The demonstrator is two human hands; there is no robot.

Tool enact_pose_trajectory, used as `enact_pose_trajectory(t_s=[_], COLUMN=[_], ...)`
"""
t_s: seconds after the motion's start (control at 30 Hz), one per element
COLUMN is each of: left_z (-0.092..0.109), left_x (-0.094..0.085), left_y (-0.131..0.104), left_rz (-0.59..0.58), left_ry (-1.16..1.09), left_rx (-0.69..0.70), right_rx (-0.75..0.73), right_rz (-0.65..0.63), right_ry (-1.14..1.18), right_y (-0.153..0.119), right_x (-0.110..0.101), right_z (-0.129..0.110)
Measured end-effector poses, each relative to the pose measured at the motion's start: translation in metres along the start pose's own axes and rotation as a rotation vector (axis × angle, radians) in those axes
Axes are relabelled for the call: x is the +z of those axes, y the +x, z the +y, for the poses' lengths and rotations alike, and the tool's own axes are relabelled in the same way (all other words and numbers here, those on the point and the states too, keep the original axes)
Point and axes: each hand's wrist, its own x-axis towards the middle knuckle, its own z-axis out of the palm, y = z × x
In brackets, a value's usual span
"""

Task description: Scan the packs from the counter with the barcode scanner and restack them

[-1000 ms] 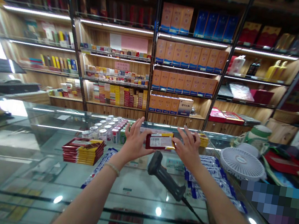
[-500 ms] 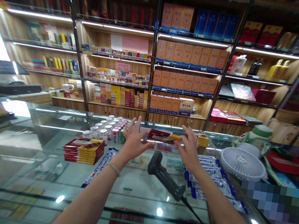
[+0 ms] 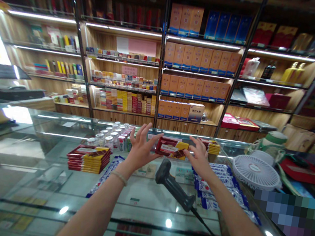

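A red-and-yellow chocolate snack packet is held up over the glass counter, its printed front turned to me. Thumb and fingers of my right hand pinch its yellow right end. At the red left end, my left hand has thumb and one finger at the bottom and top corners, the other fingers raised and spread. Just below lies a black barcode scanner, its head toward the packet and its cable running to the lower right. Similar packets form a stack to the left of my left forearm.
Blue-and-white packets lie in a row on the right and a strip on the left. Clear-lidded jars and a smaller packet stack stand behind. A white fan and green-white jug are at right.
The packet has tilted from nearly edge-on to showing its broad printed face. My left fingers have come in to its left end; the scanner has stayed put.
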Motion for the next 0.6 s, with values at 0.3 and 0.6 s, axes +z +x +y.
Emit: enact_pose_trajectory(t_s=[0.3, 0.6], left_z=[-0.002, -0.002], left_x=[0.001, -0.001], left_y=[0.000, 0.001], left_rz=[-0.028, -0.078], left_ry=[-0.038, -0.079], left_rx=[-0.037, -0.040], right_rx=[-0.098, -0.215], right_rz=[-0.100, -0.032], right_ry=[-0.062, -0.226], right_y=[-0.003, -0.002], right_x=[-0.009, -0.014], right_z=[-0.002, 0.006])
